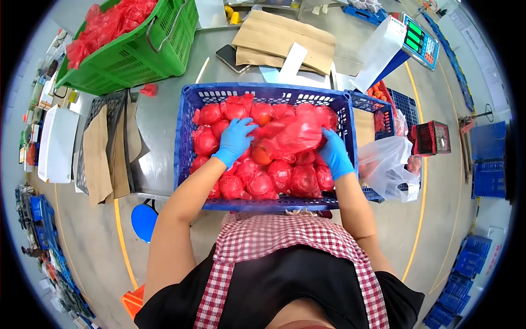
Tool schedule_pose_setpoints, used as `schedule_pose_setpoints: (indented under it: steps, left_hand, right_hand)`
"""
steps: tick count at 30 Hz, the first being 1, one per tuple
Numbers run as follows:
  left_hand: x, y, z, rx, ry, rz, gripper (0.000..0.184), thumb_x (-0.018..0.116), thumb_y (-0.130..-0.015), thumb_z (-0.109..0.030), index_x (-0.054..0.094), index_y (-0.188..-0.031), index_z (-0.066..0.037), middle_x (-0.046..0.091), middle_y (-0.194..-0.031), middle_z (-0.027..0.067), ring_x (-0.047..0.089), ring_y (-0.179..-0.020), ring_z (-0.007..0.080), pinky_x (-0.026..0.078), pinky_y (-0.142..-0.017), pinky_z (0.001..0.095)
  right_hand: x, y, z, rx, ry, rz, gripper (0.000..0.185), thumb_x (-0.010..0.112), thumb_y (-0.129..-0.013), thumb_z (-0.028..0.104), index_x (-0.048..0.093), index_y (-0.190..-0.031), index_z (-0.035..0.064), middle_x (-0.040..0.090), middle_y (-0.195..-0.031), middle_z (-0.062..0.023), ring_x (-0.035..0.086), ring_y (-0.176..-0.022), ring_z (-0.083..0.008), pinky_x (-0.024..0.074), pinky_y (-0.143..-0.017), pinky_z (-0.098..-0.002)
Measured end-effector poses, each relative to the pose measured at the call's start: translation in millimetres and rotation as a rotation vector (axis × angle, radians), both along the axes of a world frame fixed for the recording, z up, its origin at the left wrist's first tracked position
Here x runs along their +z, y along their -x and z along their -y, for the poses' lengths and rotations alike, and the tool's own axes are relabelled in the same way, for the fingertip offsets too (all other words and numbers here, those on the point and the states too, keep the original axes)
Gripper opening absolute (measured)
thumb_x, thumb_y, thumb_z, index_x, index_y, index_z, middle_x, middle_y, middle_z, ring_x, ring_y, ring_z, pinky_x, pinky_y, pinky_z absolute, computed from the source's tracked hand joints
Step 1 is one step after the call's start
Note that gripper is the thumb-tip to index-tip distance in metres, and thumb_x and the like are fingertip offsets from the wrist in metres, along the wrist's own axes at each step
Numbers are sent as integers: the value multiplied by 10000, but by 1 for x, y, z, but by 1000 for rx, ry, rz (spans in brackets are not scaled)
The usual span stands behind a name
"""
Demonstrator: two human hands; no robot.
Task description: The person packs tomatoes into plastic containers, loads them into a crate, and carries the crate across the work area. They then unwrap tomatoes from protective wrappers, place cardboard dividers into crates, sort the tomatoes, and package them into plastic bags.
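Note:
A blue plastic crate in front of me holds many round, reddish fruits wrapped in thin red plastic. One fruit near the middle shows more orange-red skin. Over it stretches a loose red plastic bag, partly smeared by motion. My right hand, in a blue glove, pinches the bag's right edge at the crate's right side. My left hand, also gloved in blue, rests over wrapped fruits left of centre, its fingers apart and pointing toward the bag. Its fingertips are close to the bag; contact is unclear.
A green basket of red plastic bags stands at upper left. Cardboard sheets and a phone lie behind the crate. A digital scale is at upper right. Right of the crate hangs a clear plastic bag.

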State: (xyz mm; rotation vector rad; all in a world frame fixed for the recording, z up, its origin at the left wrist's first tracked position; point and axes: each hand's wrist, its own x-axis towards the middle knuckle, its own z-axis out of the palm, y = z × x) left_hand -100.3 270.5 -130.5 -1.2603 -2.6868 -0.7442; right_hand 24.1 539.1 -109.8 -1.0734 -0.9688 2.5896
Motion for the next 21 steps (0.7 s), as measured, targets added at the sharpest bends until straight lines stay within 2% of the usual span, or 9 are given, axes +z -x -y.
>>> schedule_pose_setpoints:
  steps: [1, 4, 5, 8, 11, 13, 14, 18, 21]
  left_hand:
    - [-20, 7, 3, -35, -99, -30, 263, 588, -738, -86, 656, -985, -145, 608, -1053, 125, 561, -979, 211, 502, -730, 311]
    - [22, 15, -8, 431, -212, 779, 273, 519, -755, -23, 657, -981, -92, 649, -944, 94, 602, -878, 178, 482, -742, 278]
    - [-13, 28, -8, 405, -937, 932, 291, 458, -759, 22, 650, -970, -34, 651, -886, 57, 597, -786, 142, 463, -730, 247]
    - [21, 39, 8, 407, -1119, 1244, 196, 451, -784, -45, 634, -851, -30, 630, -855, 31, 544, -673, 137, 439, -642, 266]
    - [10, 46, 45, 273, -906, 1245, 154, 500, -795, -118, 606, -824, -9, 628, -881, 71, 581, -696, 149, 460, -644, 269]
    - [43, 33, 55, 219, -412, 1021, 213, 557, -776, -212, 618, -851, -22, 618, -870, 88, 598, -738, 176, 474, -660, 308]
    - [61, 25, 58, 186, -175, 897, 253, 585, -767, -259, 624, -865, -29, 613, -864, 97, 606, -759, 189, 481, -668, 327]
    - [69, -22, 47, -81, 292, 159, 543, 664, -690, -425, 572, -1071, -49, 568, -999, 127, 592, -898, 262, 496, -691, 383]
    - [40, -30, 28, -132, 586, 66, 607, 685, -673, -418, 505, -1140, -75, 490, -1095, 118, 576, -882, 269, 518, -639, 378]
  right_hand:
    - [-6, 4, -14, -27, 79, -12, 334, 481, -862, 122, 484, -1178, 16, 544, -1168, -141, 518, -1087, -272, 426, -928, -431]
    - [20, 15, -37, -160, 197, -176, 338, 401, -885, 129, 480, -1182, -12, 541, -1180, -151, 526, -1087, -275, 416, -952, -426]
    - [50, 19, -30, -191, -8, -145, 355, 353, -893, 135, 489, -1193, 3, 547, -1176, -158, 556, -1037, -266, 434, -926, -413]
    - [78, 15, -32, -96, -1231, -34, 258, 460, -837, 133, 607, -1018, 24, 624, -1005, -138, 606, -895, -250, 482, -793, -343]
    - [86, -4, -3, 335, -1965, 76, 116, 565, -730, 153, 622, -728, 52, 564, -745, -139, 575, -687, -311, 483, -629, -388]
    - [84, -24, 35, 836, -2049, 334, 127, 568, -718, 184, 594, -669, 69, 563, -764, -97, 583, -730, -306, 482, -666, -426]
    - [77, -34, 46, 941, -1874, 237, 177, 589, -711, 236, 588, -686, 61, 558, -830, -113, 579, -766, -309, 483, -669, -432]
    - [40, -49, 92, 1224, -1894, 3, 655, 680, -668, 382, 470, -1210, 79, 504, -1003, -186, 533, -872, -330, 456, -721, -417]
    - [30, -43, 97, 1312, -2041, -42, 781, 719, -628, 378, 408, -1271, 62, 493, -1029, -186, 503, -905, -322, 437, -744, -399]
